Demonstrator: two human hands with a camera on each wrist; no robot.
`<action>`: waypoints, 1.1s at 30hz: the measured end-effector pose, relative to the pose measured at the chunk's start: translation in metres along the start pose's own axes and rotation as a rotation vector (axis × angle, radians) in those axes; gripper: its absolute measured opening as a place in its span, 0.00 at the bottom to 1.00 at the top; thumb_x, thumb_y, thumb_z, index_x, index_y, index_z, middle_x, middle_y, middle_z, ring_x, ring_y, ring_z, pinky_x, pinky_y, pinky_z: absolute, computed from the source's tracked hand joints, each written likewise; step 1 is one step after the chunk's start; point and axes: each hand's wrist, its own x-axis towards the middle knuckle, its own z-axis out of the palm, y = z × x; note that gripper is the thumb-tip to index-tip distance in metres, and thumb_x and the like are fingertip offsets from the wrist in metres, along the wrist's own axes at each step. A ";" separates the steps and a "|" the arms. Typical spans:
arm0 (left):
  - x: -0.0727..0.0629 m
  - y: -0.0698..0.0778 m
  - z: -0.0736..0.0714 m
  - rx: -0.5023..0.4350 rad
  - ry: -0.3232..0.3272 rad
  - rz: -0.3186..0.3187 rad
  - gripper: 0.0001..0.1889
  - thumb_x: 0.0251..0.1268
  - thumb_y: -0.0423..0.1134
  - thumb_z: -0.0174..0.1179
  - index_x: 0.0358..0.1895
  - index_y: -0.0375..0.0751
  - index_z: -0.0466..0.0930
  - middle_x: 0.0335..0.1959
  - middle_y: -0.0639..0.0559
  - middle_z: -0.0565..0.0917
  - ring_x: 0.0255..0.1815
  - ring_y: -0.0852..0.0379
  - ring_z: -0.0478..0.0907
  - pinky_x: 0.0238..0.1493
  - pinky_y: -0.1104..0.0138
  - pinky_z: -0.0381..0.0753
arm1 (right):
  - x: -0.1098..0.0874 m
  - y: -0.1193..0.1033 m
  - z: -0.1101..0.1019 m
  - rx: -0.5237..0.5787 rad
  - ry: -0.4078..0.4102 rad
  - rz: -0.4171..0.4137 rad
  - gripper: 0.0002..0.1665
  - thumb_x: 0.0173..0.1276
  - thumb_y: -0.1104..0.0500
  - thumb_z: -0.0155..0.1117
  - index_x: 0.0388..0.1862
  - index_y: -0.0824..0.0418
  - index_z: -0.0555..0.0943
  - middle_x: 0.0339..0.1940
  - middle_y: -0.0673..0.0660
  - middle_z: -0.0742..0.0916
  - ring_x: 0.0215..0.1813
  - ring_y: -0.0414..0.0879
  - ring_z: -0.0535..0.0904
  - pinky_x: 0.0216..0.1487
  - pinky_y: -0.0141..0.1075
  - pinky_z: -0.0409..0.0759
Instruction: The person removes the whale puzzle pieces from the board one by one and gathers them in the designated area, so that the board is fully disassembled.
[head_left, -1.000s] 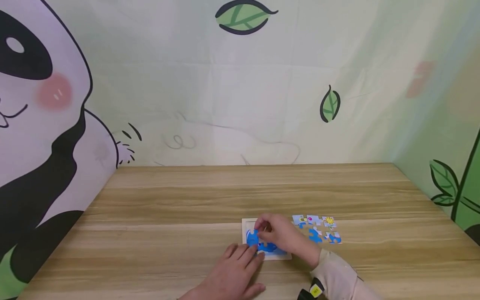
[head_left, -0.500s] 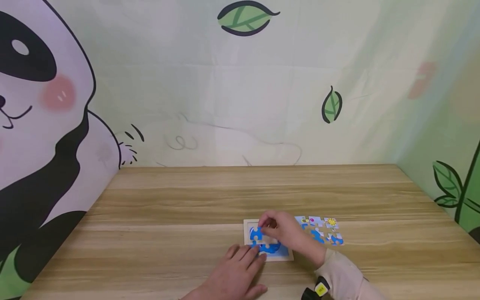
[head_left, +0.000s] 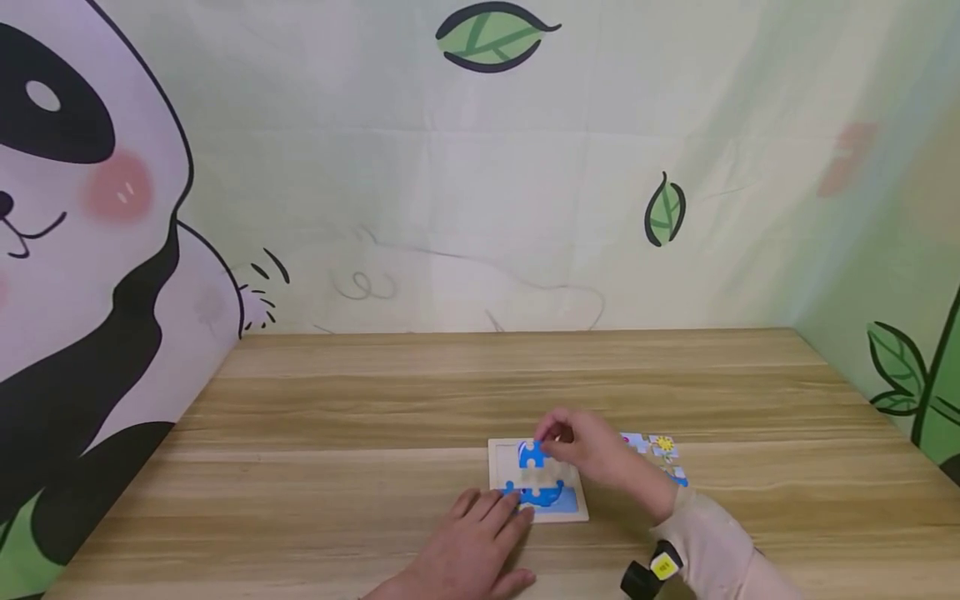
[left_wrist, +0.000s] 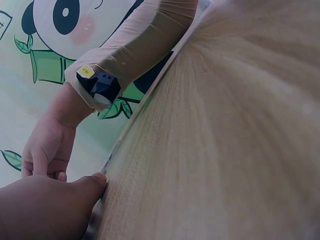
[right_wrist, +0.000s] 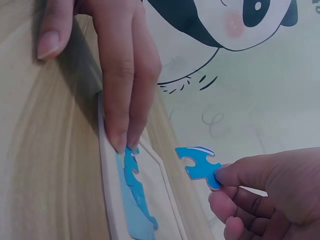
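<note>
Between thumb and fingers, my right hand [head_left: 588, 446] pinches a blue jigsaw piece [right_wrist: 200, 164] with a white-edged corner. The piece is held up above the puzzle frame [head_left: 495, 467], apart from the pieces in it. Blue joined pieces [head_left: 547, 497] line the near side of that pale, shallow frame; its far part shows bare backing. My left hand [head_left: 480, 542] lies with fingers straight, the tips resting on the frame's near left corner and on the laid pieces, as the right wrist view also shows. In the left wrist view mostly the thumb side of that hand [left_wrist: 45, 205] appears.
Several loose jigsaw pieces [head_left: 663, 444] with a sun and blue shapes lie right of the frame, partly hidden by my right forearm. The wooden table [head_left: 337, 417] meets a wall [head_left: 480, 167] printed with a panda and leaves.
My right hand has lifted the blue piece from the frame's left part and moved it right and away from me. The left hand has stayed on the frame.
</note>
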 end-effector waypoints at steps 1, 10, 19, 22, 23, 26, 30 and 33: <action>0.000 0.000 0.000 -0.002 -0.003 -0.001 0.33 0.70 0.66 0.39 0.65 0.47 0.71 0.63 0.50 0.76 0.64 0.54 0.71 0.60 0.56 0.73 | 0.000 0.000 -0.002 0.002 -0.002 0.006 0.03 0.67 0.65 0.61 0.37 0.58 0.80 0.33 0.52 0.82 0.36 0.44 0.73 0.36 0.28 0.75; 0.001 0.000 -0.002 -0.052 -0.087 -0.019 0.34 0.71 0.67 0.36 0.67 0.48 0.68 0.67 0.50 0.73 0.66 0.54 0.69 0.63 0.55 0.71 | -0.004 0.000 -0.017 -0.011 -0.006 0.024 0.02 0.67 0.65 0.61 0.37 0.60 0.80 0.32 0.53 0.83 0.34 0.43 0.74 0.34 0.28 0.76; -0.001 0.000 0.000 -0.024 -0.027 -0.007 0.33 0.70 0.66 0.38 0.65 0.47 0.70 0.65 0.50 0.75 0.65 0.54 0.70 0.61 0.56 0.72 | -0.010 0.009 -0.030 0.013 0.006 0.047 0.03 0.67 0.66 0.60 0.38 0.63 0.79 0.33 0.55 0.83 0.33 0.44 0.75 0.33 0.28 0.78; -0.001 0.000 -0.001 -0.031 -0.034 -0.008 0.33 0.70 0.66 0.38 0.66 0.47 0.70 0.65 0.50 0.75 0.65 0.54 0.70 0.61 0.56 0.72 | -0.012 0.012 -0.032 0.007 0.007 0.039 0.03 0.67 0.66 0.59 0.39 0.63 0.79 0.33 0.55 0.82 0.33 0.43 0.75 0.32 0.29 0.79; -0.001 0.000 -0.001 -0.031 -0.036 -0.007 0.33 0.70 0.67 0.38 0.66 0.47 0.70 0.65 0.50 0.74 0.65 0.54 0.70 0.61 0.56 0.72 | -0.013 0.013 -0.033 0.002 0.009 0.032 0.03 0.67 0.66 0.59 0.39 0.64 0.79 0.33 0.55 0.83 0.33 0.43 0.75 0.32 0.29 0.79; -0.001 -0.001 -0.001 -0.036 -0.033 -0.007 0.33 0.71 0.66 0.38 0.66 0.47 0.70 0.65 0.50 0.74 0.65 0.54 0.70 0.61 0.56 0.72 | -0.015 0.016 -0.036 -0.003 0.011 0.019 0.04 0.67 0.66 0.59 0.39 0.64 0.79 0.32 0.56 0.83 0.32 0.42 0.75 0.32 0.28 0.78; -0.001 -0.001 -0.001 -0.041 -0.027 -0.005 0.33 0.71 0.66 0.37 0.66 0.47 0.70 0.65 0.50 0.75 0.65 0.54 0.71 0.61 0.56 0.73 | -0.019 0.020 -0.039 -0.015 0.019 0.007 0.04 0.67 0.66 0.59 0.39 0.65 0.79 0.31 0.55 0.82 0.30 0.39 0.74 0.30 0.27 0.76; -0.001 -0.001 0.001 -0.029 0.002 0.001 0.32 0.71 0.66 0.38 0.65 0.47 0.71 0.64 0.50 0.75 0.64 0.54 0.71 0.60 0.56 0.73 | -0.023 0.022 -0.041 -0.021 0.028 -0.014 0.03 0.66 0.66 0.60 0.38 0.65 0.79 0.30 0.54 0.82 0.28 0.37 0.72 0.29 0.27 0.74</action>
